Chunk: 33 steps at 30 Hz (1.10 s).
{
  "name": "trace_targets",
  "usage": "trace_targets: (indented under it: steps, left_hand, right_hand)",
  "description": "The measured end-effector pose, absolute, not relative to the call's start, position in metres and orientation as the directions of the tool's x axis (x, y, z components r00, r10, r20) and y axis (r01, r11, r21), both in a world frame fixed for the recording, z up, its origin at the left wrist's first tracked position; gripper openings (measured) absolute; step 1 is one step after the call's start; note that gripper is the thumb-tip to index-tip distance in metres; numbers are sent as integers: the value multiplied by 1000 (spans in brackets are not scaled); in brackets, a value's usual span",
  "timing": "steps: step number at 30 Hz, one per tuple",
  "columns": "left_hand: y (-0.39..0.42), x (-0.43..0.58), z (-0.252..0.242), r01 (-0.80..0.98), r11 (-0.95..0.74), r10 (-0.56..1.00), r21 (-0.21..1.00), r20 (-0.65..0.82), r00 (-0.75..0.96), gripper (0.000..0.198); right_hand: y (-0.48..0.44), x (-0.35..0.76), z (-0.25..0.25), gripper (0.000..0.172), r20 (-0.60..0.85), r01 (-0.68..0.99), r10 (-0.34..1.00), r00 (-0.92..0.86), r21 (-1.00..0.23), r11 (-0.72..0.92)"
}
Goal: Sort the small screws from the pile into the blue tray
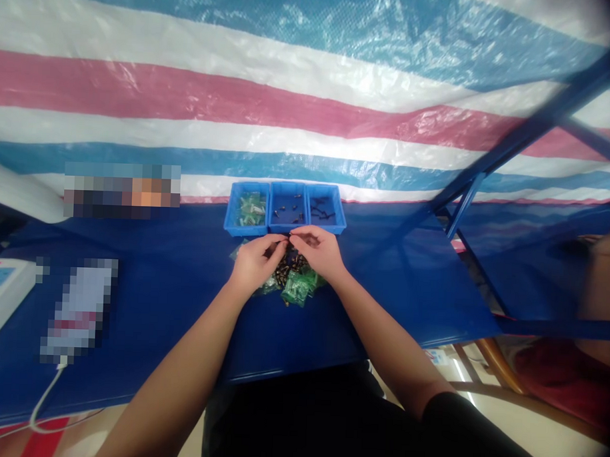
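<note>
My left hand and my right hand meet over a blue table, fingertips pinched together around a small dark part between them. Under them lies a heap of small green bags and dark little parts. Just beyond stand three joined blue bins: the left bin holds green bags, the middle bin and the right bin hold a few dark parts.
A striped red, white and blue tarp hangs behind the table. A white power strip and a cable lie at the left. A blue metal frame crosses the right side, where another person's hand shows.
</note>
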<state>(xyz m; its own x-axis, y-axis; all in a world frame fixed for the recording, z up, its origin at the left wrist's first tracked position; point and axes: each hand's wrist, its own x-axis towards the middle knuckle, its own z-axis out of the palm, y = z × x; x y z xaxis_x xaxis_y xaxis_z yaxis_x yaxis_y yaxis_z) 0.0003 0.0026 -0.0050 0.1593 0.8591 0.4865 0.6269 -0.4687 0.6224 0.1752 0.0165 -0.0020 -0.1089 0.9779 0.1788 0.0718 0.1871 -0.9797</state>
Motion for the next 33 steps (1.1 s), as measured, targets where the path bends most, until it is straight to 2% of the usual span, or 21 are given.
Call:
trace_targets:
  steps: [4,8,11,14,16,19,21,22,24,27,30,33]
  left_hand:
    - [2,0,-3,637,-440,872,633,472,133,25]
    - [1,0,-2,641,-417,884,644,451,123,23]
    - [1,1,-2,642,-417,883,643,454,119,22]
    - [1,1,-2,641,-416,884,645,453,118,21]
    - [1,1,-3,645,-412,885,644,450,117,21]
    - [1,1,-2,644,-416,885,642,449,123,21]
    - [1,1,-2,638,-422,884,644,450,130,22]
    - [1,1,-2,637,-424,883,644,451,132,22]
    - [1,1,-2,638,-427,881,641,455,131,23]
    - [1,1,-2,644,-427,878,635,460,130,24]
    - [2,1,-3,645,-427,878,633,462,128,23]
    - [2,1,-4,644,-419,882,640,454,123,22]
  right_hand:
    - [17,177,-2,24,162,172,982,-98,-969,177]
    - [14,177,-1,18,212,334,975,-65,-916,222]
    - [14,178,-2,18,192,370,979,-70,-906,204]
    - [16,178,-6,23,127,322,988,-92,-935,150]
    - [17,178,-7,29,101,213,990,-96,-970,119]
    - [19,176,-5,47,146,-10,985,-94,-989,146]
    - [18,176,-2,57,182,-66,978,-104,-982,176]
    - [18,176,-1,56,184,-53,976,-115,-982,179]
    - [18,178,0,45,185,37,976,-113,-981,190]
    - [17,181,0,24,257,280,957,-134,-917,285]
    - [17,182,0,17,319,481,880,-352,-744,463]
    - [18,180,-3,14,287,549,790,-542,-590,591]
